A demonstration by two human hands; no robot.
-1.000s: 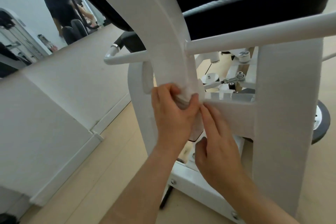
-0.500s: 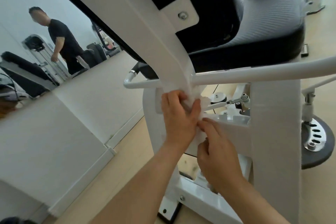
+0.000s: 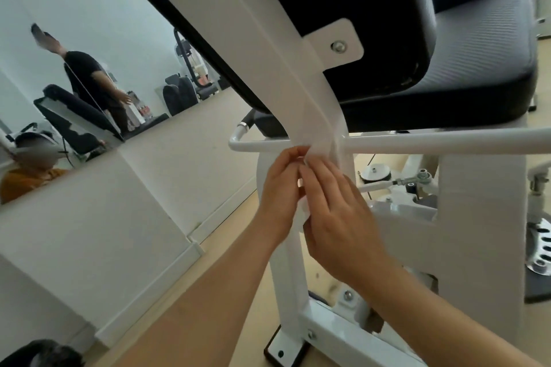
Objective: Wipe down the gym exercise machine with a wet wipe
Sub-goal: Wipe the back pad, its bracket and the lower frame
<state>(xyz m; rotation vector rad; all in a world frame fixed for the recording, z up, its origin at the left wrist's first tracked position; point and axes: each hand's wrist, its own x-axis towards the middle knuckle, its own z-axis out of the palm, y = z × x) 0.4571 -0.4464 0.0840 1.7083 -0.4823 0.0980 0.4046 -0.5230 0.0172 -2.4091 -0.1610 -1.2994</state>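
Pale wood floor [image 3: 235,220], white wall [image 3: 89,232], mirror [image 3: 119,24] beside white machine frame [image 3: 268,39].

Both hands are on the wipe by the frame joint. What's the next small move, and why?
Probably spread the wet wipe flat against the curved white upright and draw it upward. The left hand and right hand pinch it bunched between them just below the horizontal tube, so little of it seems to touch the upright.
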